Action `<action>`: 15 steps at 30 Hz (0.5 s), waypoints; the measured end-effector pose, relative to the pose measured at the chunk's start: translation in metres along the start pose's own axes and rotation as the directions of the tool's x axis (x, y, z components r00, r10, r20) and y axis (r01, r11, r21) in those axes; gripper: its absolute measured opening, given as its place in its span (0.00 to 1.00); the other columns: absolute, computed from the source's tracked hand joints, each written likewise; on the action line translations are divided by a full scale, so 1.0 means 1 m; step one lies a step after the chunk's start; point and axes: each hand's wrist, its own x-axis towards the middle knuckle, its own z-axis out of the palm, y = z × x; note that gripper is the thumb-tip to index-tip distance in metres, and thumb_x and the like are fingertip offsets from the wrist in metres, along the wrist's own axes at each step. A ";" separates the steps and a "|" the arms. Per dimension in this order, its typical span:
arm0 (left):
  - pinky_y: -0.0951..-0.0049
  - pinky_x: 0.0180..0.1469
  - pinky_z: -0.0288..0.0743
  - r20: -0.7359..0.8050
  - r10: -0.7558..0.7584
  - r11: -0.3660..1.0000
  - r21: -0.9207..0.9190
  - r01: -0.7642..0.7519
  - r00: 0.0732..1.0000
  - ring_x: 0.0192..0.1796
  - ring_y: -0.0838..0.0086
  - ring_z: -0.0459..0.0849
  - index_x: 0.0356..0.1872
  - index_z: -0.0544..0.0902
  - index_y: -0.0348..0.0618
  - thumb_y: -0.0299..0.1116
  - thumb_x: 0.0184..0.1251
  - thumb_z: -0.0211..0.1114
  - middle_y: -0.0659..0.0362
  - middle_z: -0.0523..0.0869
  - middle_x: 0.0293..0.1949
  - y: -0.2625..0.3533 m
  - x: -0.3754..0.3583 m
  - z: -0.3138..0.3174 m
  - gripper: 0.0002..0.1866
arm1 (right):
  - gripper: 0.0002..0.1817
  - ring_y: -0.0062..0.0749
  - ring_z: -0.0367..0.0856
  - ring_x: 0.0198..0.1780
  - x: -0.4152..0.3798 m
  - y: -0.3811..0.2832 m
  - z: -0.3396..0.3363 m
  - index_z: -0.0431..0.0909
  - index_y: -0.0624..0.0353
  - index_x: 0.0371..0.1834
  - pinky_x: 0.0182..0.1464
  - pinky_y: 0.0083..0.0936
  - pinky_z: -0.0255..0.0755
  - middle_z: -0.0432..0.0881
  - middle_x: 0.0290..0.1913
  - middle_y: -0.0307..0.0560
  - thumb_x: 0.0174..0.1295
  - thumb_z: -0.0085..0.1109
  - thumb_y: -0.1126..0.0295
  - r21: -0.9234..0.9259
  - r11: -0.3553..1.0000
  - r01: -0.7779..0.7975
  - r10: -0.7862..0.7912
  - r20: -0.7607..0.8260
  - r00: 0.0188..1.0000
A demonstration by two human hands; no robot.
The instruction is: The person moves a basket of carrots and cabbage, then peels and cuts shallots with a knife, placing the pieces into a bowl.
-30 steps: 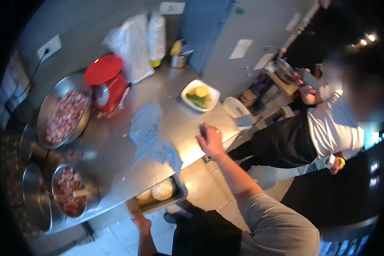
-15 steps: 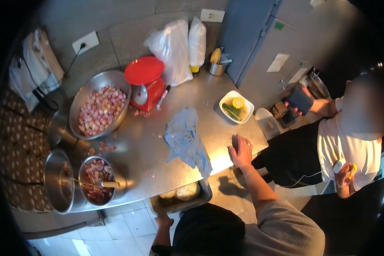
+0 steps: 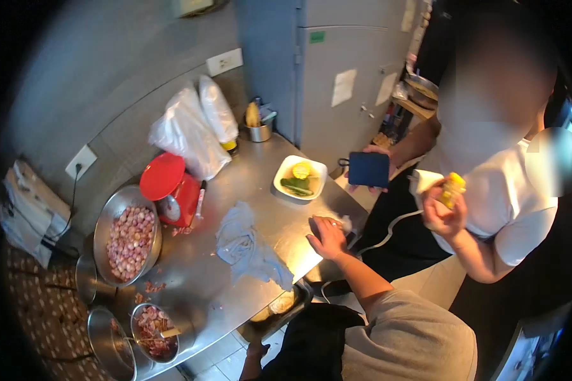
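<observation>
observed first: the co-worker [image 3: 489,216] has come closer to the table [image 3: 254,171]. the dark blue case [image 3: 368,169] in one of that person's hands now sits nearer the white bowl [image 3: 322,173], and the other hand has risen, holding a yellow piece [image 3: 450,190] beside a white block with a cable [image 3: 394,222]. the right hand [image 3: 329,238] has kept its place near the table's edge. in my judgement this marks a pause in the handwork.

state of hands: the right hand lies palm down, fingers spread, grasping nothing that i can see. the left hand [image 3: 258,350] hangs low near the tub [image 3: 304,303]; whether it grips or touches anything, i cannot tell.

location: the white bowl, with corn [image 3: 301,169] and green vegetables [image 3: 297,187], stands on the table beyond the right hand, apart from it. the blue cloth [image 3: 245,247] lies crumpled to that hand's left.

surface: bare metal, with scraps near the onions [image 3: 132,241], which fill a large metal bowl [image 3: 115,200] beside a red scale [image 3: 184,193]. a pot of peelings [image 3: 152,320] stands at the near left corner.

room: grey cabinet [image 3: 337,57] behind, wall socket [image 3: 81,160] at left, tiled floor below.
</observation>
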 end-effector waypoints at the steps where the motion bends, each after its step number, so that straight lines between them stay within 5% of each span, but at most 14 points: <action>1: 0.62 0.56 0.68 -0.137 0.069 0.997 0.053 -0.062 0.988 0.55 0.54 0.73 0.60 0.62 0.44 0.49 0.52 0.64 0.45 0.74 0.53 0.006 -0.009 -0.005 0.36 | 0.29 0.49 0.68 0.53 0.001 0.003 -0.003 0.65 0.63 0.55 0.58 0.40 0.57 0.72 0.50 0.55 0.51 0.57 0.59 0.052 0.998 0.028 -0.028 -0.001 1.000; 2: 0.62 0.56 0.68 -0.138 0.016 1.000 0.022 -0.014 0.990 0.55 0.54 0.73 0.59 0.64 0.44 0.48 0.53 0.63 0.45 0.74 0.54 0.017 -0.017 -0.013 0.35 | 0.30 0.48 0.68 0.53 0.000 0.003 -0.008 0.65 0.63 0.55 0.57 0.39 0.57 0.72 0.50 0.55 0.51 0.57 0.58 0.047 0.999 0.026 -0.027 0.017 0.999; 4: 0.62 0.56 0.68 -0.378 0.174 0.978 -0.041 -0.204 0.909 0.55 0.54 0.74 0.59 0.65 0.45 0.47 0.51 0.65 0.46 0.74 0.53 0.007 -0.011 -0.009 0.34 | 0.30 0.46 0.67 0.54 -0.003 0.006 -0.004 0.64 0.62 0.56 0.56 0.40 0.57 0.72 0.50 0.54 0.53 0.55 0.57 -0.041 0.999 0.026 -0.026 0.005 1.000; 5: 0.62 0.56 0.68 -0.295 0.094 0.991 -0.066 -0.119 0.951 0.55 0.55 0.74 0.58 0.66 0.44 0.45 0.50 0.67 0.46 0.75 0.52 0.003 -0.007 -0.010 0.34 | 0.29 0.46 0.68 0.53 -0.002 0.008 0.000 0.64 0.62 0.56 0.55 0.39 0.58 0.72 0.50 0.54 0.53 0.55 0.56 -0.058 0.998 0.002 0.000 0.037 0.999; 15: 0.64 0.49 0.72 -0.572 -0.092 0.894 -0.407 -0.185 0.815 0.49 0.54 0.78 0.52 0.71 0.41 0.43 0.51 0.67 0.47 0.79 0.46 -0.015 -0.063 -0.003 0.28 | 0.27 0.48 0.69 0.51 -0.005 0.009 0.006 0.65 0.59 0.53 0.56 0.44 0.57 0.73 0.48 0.53 0.53 0.54 0.56 -0.064 0.997 0.037 -0.034 0.039 0.999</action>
